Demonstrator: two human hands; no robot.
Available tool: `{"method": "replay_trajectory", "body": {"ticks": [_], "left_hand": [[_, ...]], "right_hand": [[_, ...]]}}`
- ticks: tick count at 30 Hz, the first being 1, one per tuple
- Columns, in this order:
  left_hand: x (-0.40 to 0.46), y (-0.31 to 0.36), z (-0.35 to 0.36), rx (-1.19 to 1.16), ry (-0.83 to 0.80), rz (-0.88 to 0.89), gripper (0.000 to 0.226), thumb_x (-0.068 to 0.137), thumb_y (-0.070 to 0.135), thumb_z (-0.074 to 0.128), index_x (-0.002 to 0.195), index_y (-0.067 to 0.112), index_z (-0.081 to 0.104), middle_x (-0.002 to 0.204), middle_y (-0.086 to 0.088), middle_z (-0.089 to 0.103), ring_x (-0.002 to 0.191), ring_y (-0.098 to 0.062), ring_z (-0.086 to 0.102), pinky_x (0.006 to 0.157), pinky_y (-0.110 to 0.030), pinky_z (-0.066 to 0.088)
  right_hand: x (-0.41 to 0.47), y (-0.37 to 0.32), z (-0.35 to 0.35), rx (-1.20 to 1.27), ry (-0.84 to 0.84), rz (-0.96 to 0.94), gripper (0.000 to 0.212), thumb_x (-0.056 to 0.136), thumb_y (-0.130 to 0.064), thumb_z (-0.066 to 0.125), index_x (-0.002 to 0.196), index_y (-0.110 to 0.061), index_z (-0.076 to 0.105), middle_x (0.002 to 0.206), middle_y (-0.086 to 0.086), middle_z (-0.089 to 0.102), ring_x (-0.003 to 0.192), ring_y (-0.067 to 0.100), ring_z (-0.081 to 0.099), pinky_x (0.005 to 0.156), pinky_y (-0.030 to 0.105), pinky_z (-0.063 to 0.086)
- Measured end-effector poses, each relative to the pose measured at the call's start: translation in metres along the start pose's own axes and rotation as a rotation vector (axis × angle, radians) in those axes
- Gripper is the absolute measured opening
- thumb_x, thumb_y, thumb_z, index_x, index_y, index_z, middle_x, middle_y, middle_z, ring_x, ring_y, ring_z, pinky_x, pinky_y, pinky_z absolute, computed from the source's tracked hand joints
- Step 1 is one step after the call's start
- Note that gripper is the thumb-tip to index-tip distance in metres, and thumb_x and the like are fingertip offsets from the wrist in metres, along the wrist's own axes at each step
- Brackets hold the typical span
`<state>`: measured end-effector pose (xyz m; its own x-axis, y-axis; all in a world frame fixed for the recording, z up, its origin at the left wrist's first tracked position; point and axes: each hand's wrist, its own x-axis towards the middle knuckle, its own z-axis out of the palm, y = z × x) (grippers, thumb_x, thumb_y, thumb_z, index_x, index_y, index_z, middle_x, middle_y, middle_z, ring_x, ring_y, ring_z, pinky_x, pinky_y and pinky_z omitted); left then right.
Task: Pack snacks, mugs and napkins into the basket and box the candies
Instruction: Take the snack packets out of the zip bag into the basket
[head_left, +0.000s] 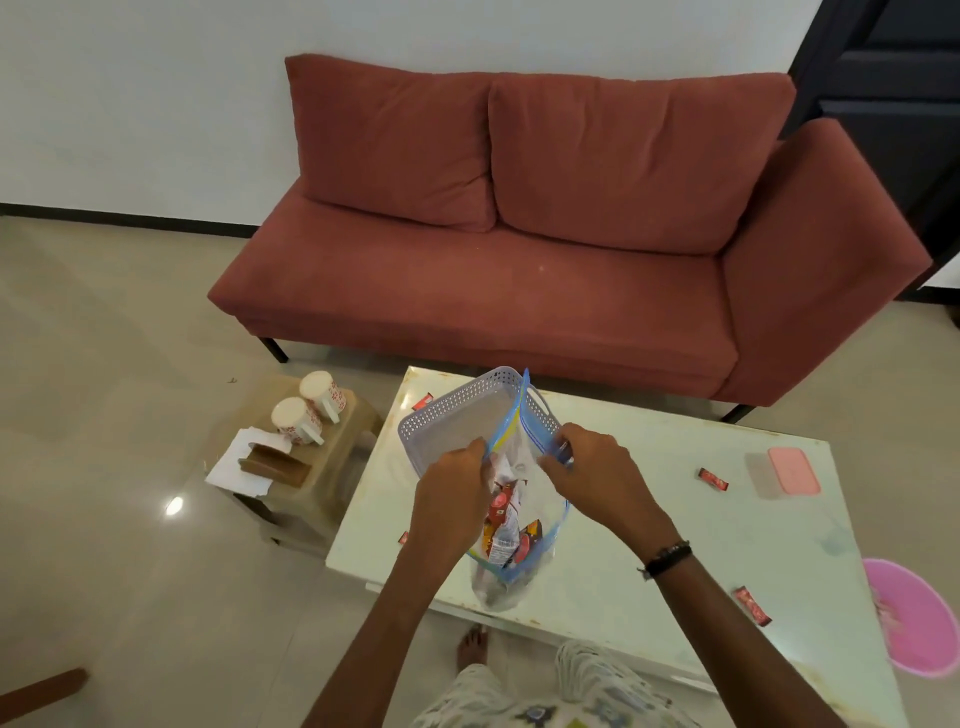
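Note:
Above the white table (649, 519) I hold a clear zip bag (524, 462) with blue edges and red snack packets inside. My left hand (454, 491) grips its left rim and my right hand (592, 467) grips its right rim, pulling the mouth apart. A pale lilac plastic basket (452, 410) stands just behind the bag. Two red-patterned white mugs (306, 410) sit upside down on a small stool, with white napkins (228, 462) in a brown holder beside them. Red candies (712, 478) lie scattered on the table. A pink-lidded box (792, 470) rests at the table's right.
A red sofa (519, 234) stands behind the table against the white wall. A pink bin (914, 618) sits on the floor at the right. The low stool (332, 467) is left of the table. My bare foot (472, 644) is by the near table edge.

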<state>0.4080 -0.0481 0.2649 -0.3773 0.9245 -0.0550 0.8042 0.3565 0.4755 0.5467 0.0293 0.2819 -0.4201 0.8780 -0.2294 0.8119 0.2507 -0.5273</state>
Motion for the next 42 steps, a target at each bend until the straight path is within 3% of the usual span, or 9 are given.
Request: {"method": "replay_trajectory", "body": {"ticks": [5,10,14,18,22,27,30,37,42], "left_hand": [[-0.005,-0.001,0.003,0.06,0.019,0.007,0.035,0.099,0.037,0.031,0.109,0.013,0.054,0.1,-0.006,0.068,0.088,-0.021,0.066,0.079,-0.028,0.052],[0.0,-0.012,0.003,0.115,0.079,-0.01,0.034,0.098,0.035,0.03,0.114,0.013,0.05,0.1,-0.006,0.067,0.086,-0.022,0.066,0.071,-0.025,0.048],[0.002,-0.019,0.002,0.054,0.152,-0.062,0.035,0.099,0.033,0.029,0.111,0.01,0.052,0.095,-0.009,0.067,0.083,-0.024,0.066,0.064,-0.022,0.04],[0.005,-0.019,0.005,-0.085,0.119,-0.136,0.033,0.099,0.031,0.032,0.102,0.008,0.056,0.083,-0.006,0.061,0.071,-0.018,0.058,0.056,-0.019,0.037],[0.005,-0.018,0.013,-0.291,0.087,-0.21,0.027,0.099,0.027,0.033,0.082,0.013,0.048,0.071,-0.004,0.053,0.067,-0.02,0.056,0.057,-0.025,0.04],[0.003,-0.023,0.016,-0.386,0.111,-0.324,0.031,0.1,0.028,0.033,0.078,0.012,0.048,0.073,-0.007,0.057,0.075,-0.027,0.061,0.069,-0.037,0.048],[0.0,-0.029,0.017,-0.416,0.124,-0.354,0.028,0.099,0.03,0.034,0.086,0.013,0.052,0.082,-0.009,0.062,0.081,-0.026,0.064,0.075,-0.037,0.052],[-0.004,-0.047,0.008,-0.459,0.155,-0.356,0.028,0.099,0.031,0.034,0.094,0.014,0.055,0.086,-0.005,0.063,0.079,-0.02,0.061,0.076,-0.034,0.053],[0.0,-0.066,-0.002,-0.493,0.152,-0.38,0.026,0.099,0.028,0.034,0.089,0.012,0.052,0.081,-0.004,0.06,0.078,-0.022,0.061,0.076,-0.038,0.052]], "right_hand": [[0.016,-0.02,0.01,0.02,0.034,-0.132,0.021,0.094,-0.028,0.051,0.076,-0.023,0.042,0.089,0.006,0.064,0.071,0.014,0.047,0.052,0.008,0.023],[0.008,-0.017,0.018,0.107,-0.034,-0.181,0.015,0.091,-0.027,0.056,0.08,-0.02,0.049,0.08,0.003,0.061,0.064,0.01,0.05,0.053,0.013,0.031],[0.007,-0.001,0.01,-0.008,0.105,-0.05,0.013,0.09,-0.024,0.052,0.089,-0.013,0.058,0.091,0.007,0.068,0.08,0.026,0.062,0.063,0.026,0.04],[0.009,0.014,0.01,-0.132,0.151,0.045,0.013,0.091,-0.026,0.051,0.093,-0.014,0.056,0.095,0.006,0.068,0.079,0.025,0.062,0.068,0.034,0.053],[-0.01,-0.004,0.019,-0.005,0.365,-0.166,0.005,0.088,-0.012,0.056,0.084,-0.009,0.056,0.083,0.006,0.06,0.073,0.023,0.054,0.061,0.032,0.042],[-0.003,-0.023,0.071,-0.051,-0.195,-0.04,0.026,0.091,-0.021,0.051,0.081,0.002,0.06,0.091,0.018,0.069,0.09,0.032,0.064,0.071,0.034,0.046],[0.021,-0.031,0.101,-0.039,-0.381,0.111,0.033,0.095,-0.026,0.046,0.108,0.002,0.056,0.118,0.021,0.061,0.11,0.035,0.057,0.08,0.034,0.041],[0.048,-0.04,0.146,0.067,-0.33,0.246,0.035,0.091,-0.027,0.053,0.107,0.003,0.062,0.114,0.021,0.065,0.107,0.036,0.06,0.086,0.034,0.047],[0.05,-0.05,0.147,-0.004,-0.309,0.151,0.023,0.091,-0.021,0.051,0.1,-0.001,0.06,0.116,0.021,0.063,0.111,0.036,0.056,0.084,0.035,0.045]]}}
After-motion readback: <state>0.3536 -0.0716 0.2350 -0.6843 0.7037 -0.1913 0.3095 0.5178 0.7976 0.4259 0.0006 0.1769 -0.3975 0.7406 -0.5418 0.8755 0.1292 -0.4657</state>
